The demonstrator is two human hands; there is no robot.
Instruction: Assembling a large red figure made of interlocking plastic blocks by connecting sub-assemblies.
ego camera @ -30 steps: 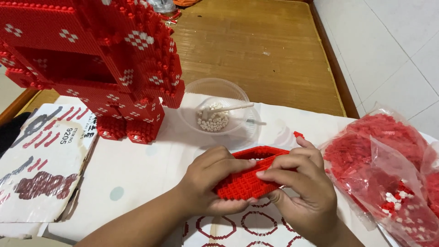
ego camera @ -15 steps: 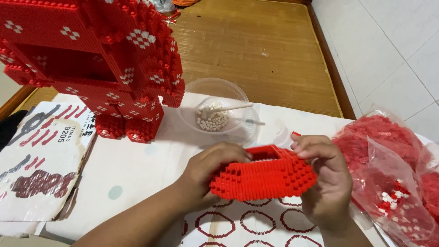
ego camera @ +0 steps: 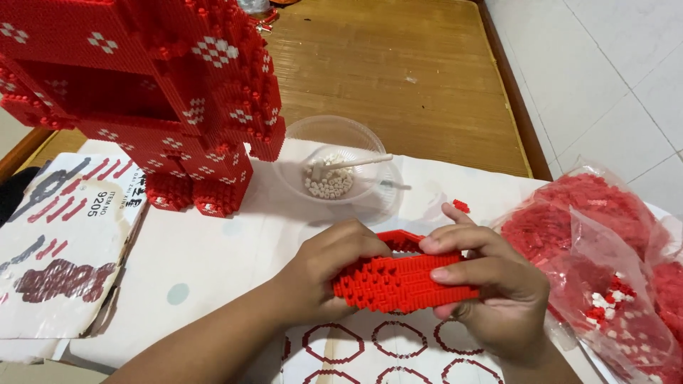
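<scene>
I had the red brick panel (ego camera: pixel 402 281) pinched between both hands near the table's front edge, my left hand (ego camera: pixel 324 267) clenched on its left end and my right hand (ego camera: pixel 491 284) gripping its right. I judged I was mid-way through pressing its studs together; next came firm, even pressure.

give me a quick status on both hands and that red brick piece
Left hand and right hand both gripping the red brick panel, held off the table. Clear bowl of white bricks just behind. Nothing blocking.
</scene>
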